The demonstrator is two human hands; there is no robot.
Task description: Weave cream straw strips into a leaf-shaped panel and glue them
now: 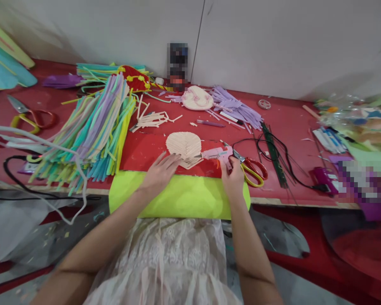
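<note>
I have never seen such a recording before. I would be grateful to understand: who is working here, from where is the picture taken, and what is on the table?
No machine works here: these are a person's two bare hands. The single picture comes from a camera worn on that person's head, looking forward and down.

The left hand lies with its fingers at the lower edge of a cream, leaf-shaped piece. The right hand holds a pink glue gun, its nozzle pointing at that piece.

Nearer the body is a bright yellow-green sheet. On the red table there are also a big bundle of pastel stems, lilac strips and, beside the right hand, scissors.
</note>
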